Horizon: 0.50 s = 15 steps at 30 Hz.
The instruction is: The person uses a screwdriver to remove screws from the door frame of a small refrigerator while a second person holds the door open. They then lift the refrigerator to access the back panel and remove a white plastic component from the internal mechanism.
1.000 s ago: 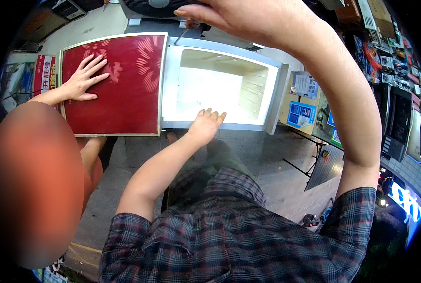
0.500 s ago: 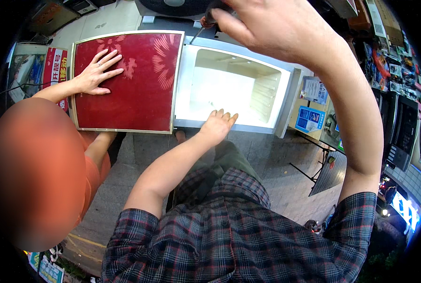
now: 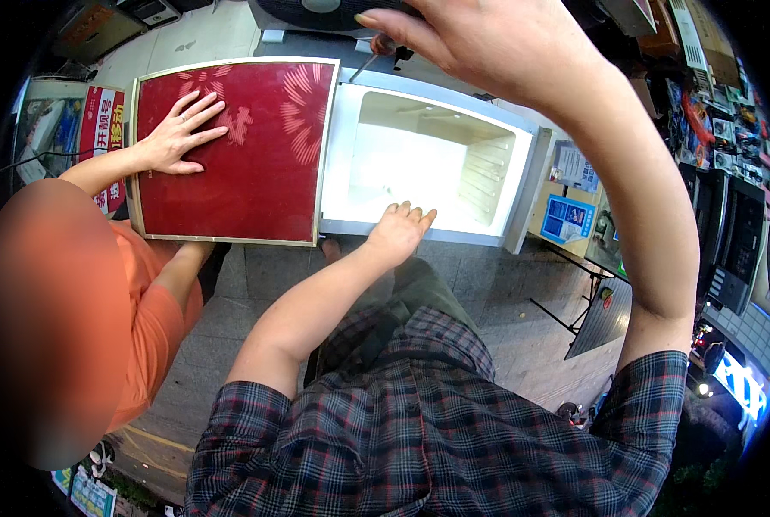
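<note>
One hand (image 3: 481,39), the right, seemingly holds a screwdriver (image 3: 384,43)

Head-worn fisheye, facing down: plaid shirt (image 3: 488,422) near, white cabinet (image 3: 340,155) farther forward.

Cabinet (image 3: 339,194) mid-view, front opening facing up at me. Door panel (image 3: 247,194) directly left, at the cabinet's left edge; co-worker's hand (image 3: 182,138) on its upper left half. Co-worker (image 3: 156,336) on the near left side. I have my left hand (image 3: 398,233) on the cabinet's near edge, my right hand (image 3: 480,39) above the far edge. Screwdriver (image 3: 371,59) below the right thumb, tip at the far left corner, near the panel; contact unclear to me. Card (image 3: 567,219) right of the cabinet. Floor (image 3: 255,293) on the near side.
</note>
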Motion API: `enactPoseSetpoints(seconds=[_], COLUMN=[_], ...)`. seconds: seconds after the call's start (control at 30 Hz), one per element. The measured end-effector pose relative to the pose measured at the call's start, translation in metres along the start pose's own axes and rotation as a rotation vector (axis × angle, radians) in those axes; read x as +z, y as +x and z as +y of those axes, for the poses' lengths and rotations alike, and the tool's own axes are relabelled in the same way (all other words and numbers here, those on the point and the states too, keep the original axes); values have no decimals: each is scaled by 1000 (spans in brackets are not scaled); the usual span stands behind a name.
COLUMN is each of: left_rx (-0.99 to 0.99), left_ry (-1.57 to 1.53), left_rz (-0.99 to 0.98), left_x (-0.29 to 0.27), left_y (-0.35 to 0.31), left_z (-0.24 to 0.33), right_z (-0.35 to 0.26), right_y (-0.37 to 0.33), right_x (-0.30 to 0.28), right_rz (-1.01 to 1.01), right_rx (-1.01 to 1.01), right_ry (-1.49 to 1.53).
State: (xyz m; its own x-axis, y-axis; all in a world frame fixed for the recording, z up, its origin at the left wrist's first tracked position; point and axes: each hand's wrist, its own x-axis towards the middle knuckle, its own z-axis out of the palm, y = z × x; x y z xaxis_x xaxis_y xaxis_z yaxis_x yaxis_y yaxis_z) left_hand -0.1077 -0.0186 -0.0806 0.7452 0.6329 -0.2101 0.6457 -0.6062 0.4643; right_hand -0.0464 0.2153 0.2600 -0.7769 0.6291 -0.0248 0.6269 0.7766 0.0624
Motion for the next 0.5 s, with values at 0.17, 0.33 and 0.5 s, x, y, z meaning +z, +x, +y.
enactPoseSetpoints(seconds=[0.17, 0.33, 0.5], left_rx=[-4, -11, -8], left_ry=[-11, -11, -26], left_rz=[4, 8, -6], left_x=[0, 2, 2], left_y=[-1, -1, 1], left_z=[0, 0, 1], right_z=[-7, -13, -16], right_y=[-2, -2, 8], right_x=[-6, -7, -19], right_rz=[39, 23, -240], right_rx=[-30, 30, 126], right_ry=[-18, -45, -30])
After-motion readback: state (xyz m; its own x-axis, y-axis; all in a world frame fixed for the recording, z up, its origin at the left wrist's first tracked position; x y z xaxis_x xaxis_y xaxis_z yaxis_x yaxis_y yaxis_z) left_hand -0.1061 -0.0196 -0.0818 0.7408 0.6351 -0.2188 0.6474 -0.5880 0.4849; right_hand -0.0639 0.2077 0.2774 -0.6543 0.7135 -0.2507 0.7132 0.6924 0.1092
